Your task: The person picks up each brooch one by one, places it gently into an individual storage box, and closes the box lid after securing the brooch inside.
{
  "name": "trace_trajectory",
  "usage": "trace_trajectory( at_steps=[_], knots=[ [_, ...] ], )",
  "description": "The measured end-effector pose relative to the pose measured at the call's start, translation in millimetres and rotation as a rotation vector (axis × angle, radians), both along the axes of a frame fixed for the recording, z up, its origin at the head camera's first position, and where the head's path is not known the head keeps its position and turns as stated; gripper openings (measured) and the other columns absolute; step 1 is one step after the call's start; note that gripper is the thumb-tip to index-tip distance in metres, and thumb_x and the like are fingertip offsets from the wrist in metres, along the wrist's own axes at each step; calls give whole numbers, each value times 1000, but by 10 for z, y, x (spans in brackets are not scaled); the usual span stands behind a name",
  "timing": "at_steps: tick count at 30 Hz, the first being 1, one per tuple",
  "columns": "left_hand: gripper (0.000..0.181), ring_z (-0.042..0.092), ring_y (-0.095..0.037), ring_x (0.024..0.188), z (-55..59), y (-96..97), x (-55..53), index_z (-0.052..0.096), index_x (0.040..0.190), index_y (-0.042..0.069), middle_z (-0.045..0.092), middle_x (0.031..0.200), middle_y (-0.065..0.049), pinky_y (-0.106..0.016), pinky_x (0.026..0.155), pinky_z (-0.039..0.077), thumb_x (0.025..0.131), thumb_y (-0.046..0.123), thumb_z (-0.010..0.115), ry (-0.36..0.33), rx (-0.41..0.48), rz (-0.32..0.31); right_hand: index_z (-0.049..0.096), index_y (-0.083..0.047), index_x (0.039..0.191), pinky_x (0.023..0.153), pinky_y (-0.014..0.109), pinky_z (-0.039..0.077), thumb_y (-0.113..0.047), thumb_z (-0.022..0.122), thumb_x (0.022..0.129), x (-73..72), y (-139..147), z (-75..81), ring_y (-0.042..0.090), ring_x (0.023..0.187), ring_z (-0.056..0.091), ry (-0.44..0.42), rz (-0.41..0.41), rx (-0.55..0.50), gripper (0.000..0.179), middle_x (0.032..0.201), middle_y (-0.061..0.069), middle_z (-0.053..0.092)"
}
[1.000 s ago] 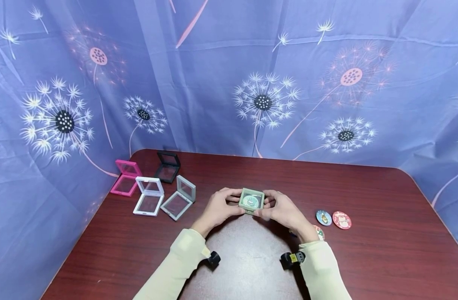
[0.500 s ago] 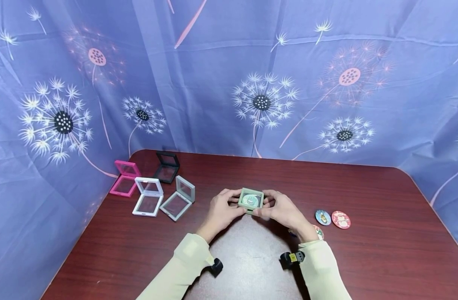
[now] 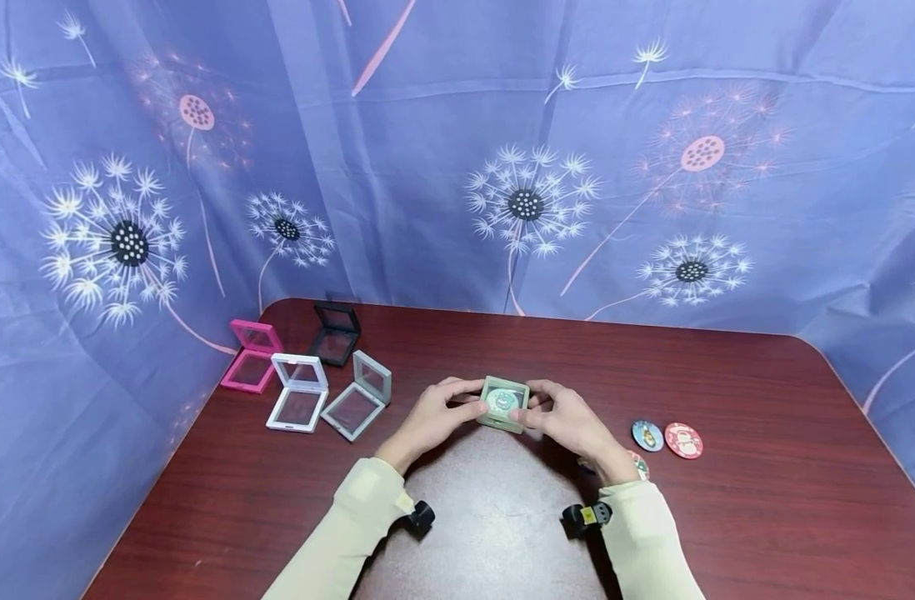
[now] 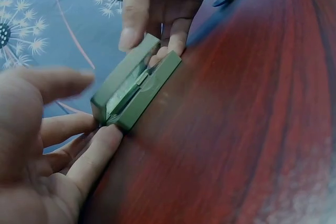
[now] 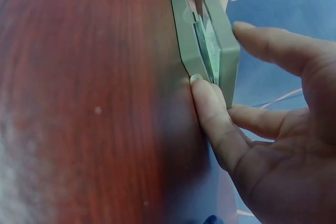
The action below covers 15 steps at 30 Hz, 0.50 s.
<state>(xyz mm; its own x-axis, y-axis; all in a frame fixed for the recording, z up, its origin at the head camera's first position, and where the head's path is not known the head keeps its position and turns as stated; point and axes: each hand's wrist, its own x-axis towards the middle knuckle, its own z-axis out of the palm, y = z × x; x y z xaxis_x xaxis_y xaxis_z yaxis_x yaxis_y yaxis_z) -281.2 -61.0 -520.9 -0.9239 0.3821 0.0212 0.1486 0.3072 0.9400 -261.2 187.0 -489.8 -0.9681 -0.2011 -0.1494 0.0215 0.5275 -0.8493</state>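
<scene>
Both hands flank a small square green display frame (image 3: pixel 505 403) at the middle of the table. Through its clear window a round pale-green badge (image 3: pixel 501 400) shows. My left hand (image 3: pixel 435 417) holds the left side, fingers at the edge; its thumb is blurred beside the lid in the left wrist view. The right hand (image 3: pixel 566 421) holds the right side, thumb at the front of the lid (image 5: pixel 223 51). Both wrist views show a narrow gap between the lid and the base (image 4: pixel 152 95), with a clear film edge between them.
Pink (image 3: pixel 251 358), white (image 3: pixel 298 393), black (image 3: pixel 336 335) and grey (image 3: pixel 357 398) display frames stand opened at the left. To the right lie a blue badge (image 3: pixel 647 436) and a red badge (image 3: pixel 683 441). Another badge (image 3: pixel 638 465) is partly hidden by the right wrist.
Both thumbs have shifted from the frame's near bottom edge up toward the lid's front. The left forearm has moved slightly left. The frame stays almost in place.
</scene>
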Motion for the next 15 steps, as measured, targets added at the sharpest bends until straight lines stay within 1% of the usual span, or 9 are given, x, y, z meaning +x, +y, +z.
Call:
trace_trajectory(
  at_steps=[3,6,11,15],
  knots=[
    [45,70,-19,113,3,11,-2,69,142,11,68,130,-4,-36,96,56,100,25,77,43,-14,-1,54,9,146,79,33,57,-22,82,93,3,-5,2,27,101,66,0,-9,7,68,115,16,67],
    [45,71,-20,112,-5,14,-4,70,141,10,69,129,-6,-35,95,57,98,18,78,67,-20,-5,54,9,146,79,33,57,-19,83,90,3,-11,-4,27,101,66,7,-12,6,68,115,16,67],
    [44,71,-21,111,-15,13,1,71,140,9,69,129,-6,-34,94,57,97,15,79,76,-18,-1,54,9,146,80,35,58,-16,84,88,1,-13,-22,27,101,66,17,-15,11,69,116,16,67],
    [44,71,-25,111,-11,20,5,71,138,7,69,129,-9,-35,92,59,96,15,80,81,-8,2,53,10,147,80,35,59,-15,83,89,4,-13,-22,27,102,66,15,-19,13,70,116,16,67]
  ],
)
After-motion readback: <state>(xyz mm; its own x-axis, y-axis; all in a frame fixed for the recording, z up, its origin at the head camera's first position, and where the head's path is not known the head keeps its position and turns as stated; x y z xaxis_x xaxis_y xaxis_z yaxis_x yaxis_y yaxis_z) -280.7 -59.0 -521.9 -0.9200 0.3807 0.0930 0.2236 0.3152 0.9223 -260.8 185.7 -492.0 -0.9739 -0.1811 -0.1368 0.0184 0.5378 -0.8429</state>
